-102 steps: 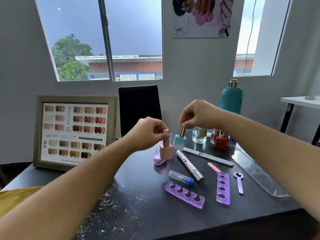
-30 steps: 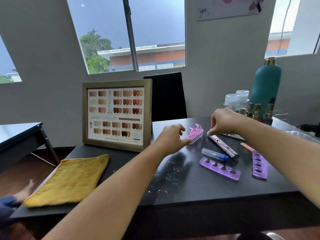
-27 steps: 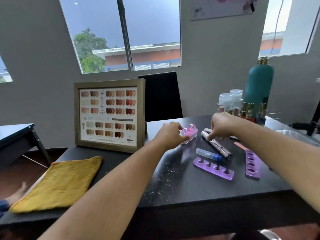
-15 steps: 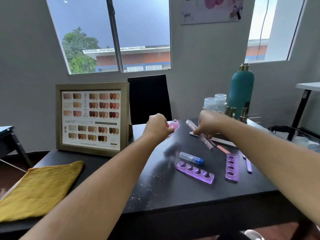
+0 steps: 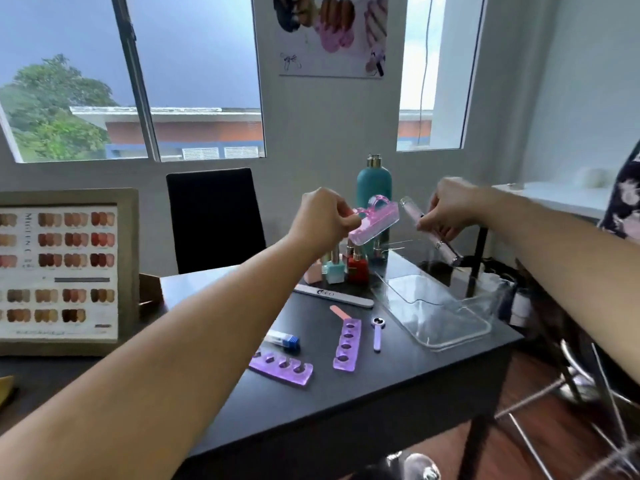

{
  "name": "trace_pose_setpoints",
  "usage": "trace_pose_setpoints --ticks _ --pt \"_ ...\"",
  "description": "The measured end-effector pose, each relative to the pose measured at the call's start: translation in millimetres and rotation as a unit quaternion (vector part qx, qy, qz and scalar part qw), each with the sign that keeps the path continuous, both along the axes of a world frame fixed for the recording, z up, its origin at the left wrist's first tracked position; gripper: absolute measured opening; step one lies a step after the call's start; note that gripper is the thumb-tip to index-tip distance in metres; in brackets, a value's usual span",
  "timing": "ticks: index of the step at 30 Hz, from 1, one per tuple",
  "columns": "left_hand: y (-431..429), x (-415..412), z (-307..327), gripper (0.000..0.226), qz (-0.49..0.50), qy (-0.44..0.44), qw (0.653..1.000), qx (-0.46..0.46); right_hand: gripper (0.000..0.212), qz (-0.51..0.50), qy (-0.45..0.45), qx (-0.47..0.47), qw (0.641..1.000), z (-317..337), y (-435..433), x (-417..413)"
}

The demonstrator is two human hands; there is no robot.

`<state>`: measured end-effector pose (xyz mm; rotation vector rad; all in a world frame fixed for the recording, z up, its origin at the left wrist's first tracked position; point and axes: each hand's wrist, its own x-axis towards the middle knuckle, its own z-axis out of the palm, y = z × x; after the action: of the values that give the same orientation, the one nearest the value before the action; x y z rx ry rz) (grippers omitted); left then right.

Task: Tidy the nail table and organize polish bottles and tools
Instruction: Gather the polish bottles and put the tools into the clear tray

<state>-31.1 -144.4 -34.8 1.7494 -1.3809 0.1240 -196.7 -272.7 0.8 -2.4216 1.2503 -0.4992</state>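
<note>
Above the middle of the frame, both hands hang in the air over the far side of the black table [image 5: 398, 382]. The left hand [image 5: 322, 220] pinches one end of a pink clear plastic piece [image 5: 375, 225] between curled fingers and thumb, so most of it sticks out to the right. The right hand [image 5: 446, 209] has its fingertips closed around a slim pen-shaped tool [image 5: 446, 251], which slants down toward the right above the clear tray [image 5: 436, 313].

Both pieces look light and rigid. The pink one seems smooth and glossy, so an end pinch may let it swivel; a hold nearer its middle would probably be steadier. The pen tool looks like a round barrel that would roll if laid on the bare table, so it is best gripped mid-barrel and set inside the tray walls.

Lower in the frame, two purple toe separators [image 5: 281, 368], a blue-capped tube [image 5: 284, 340], a small purple tool [image 5: 376, 334] and a long nail file [image 5: 332, 294] lie loose on the table. The polish bottles [image 5: 346, 268] stand grouped just behind the file, under the left hand.
</note>
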Motion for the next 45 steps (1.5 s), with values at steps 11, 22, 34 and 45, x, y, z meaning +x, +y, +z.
trace_pose_setpoints --ticks 11,22,34,45 --pt "-62.8 -29.0 -45.6 0.008 -0.061 -0.067 0.988 0.125 0.026 -0.007 0.067 0.023 0.997 -60.8 -32.1 -38.5" --pt "-82.9 -30.4 -52.5 0.009 -0.008 -0.264 0.931 0.253 0.030 0.008 0.244 -0.066 0.967 -87.0 -20.0 -20.8" --pt "-40.1 7.7 -24.9 0.012 0.013 -0.231 0.960 0.157 0.007 0.112 0.030 -0.135 0.984 -64.3 -2.7 4.3" --pt "66.7 70.6 -50.3 0.027 -0.053 -0.101 0.927 0.358 0.033 0.210 0.232 -0.097 0.945 -87.8 48.6 85.8"
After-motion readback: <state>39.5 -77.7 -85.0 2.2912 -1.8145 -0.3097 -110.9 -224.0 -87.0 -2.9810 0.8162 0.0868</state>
